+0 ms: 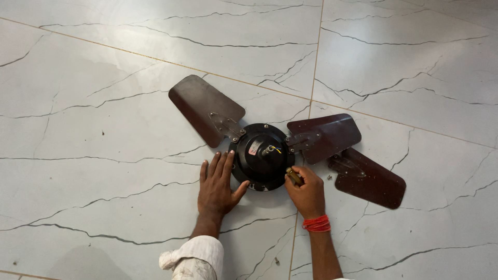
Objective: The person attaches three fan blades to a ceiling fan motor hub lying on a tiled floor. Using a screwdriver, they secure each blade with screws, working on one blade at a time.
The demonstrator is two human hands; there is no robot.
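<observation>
A dark brown ceiling fan lies on the marble floor, its round black motor housing (262,155) in the middle of the view. One blade (205,106) is bolted on at the upper left and another blade (324,136) at the right. A third blade (369,179) lies loose on the floor at the lower right. My left hand (218,184) rests flat on the floor, fingers apart, touching the housing's left edge. My right hand (307,194), with a red thread band at the wrist, grips a brown-handled tool (294,176) held against the housing's lower right rim.
White marble-look floor tiles (104,129) with dark veins and thin grout lines fill the view. A small loose screw (329,177) lies by the detached blade. Another tiny dark piece (276,262) lies on the floor near my arms.
</observation>
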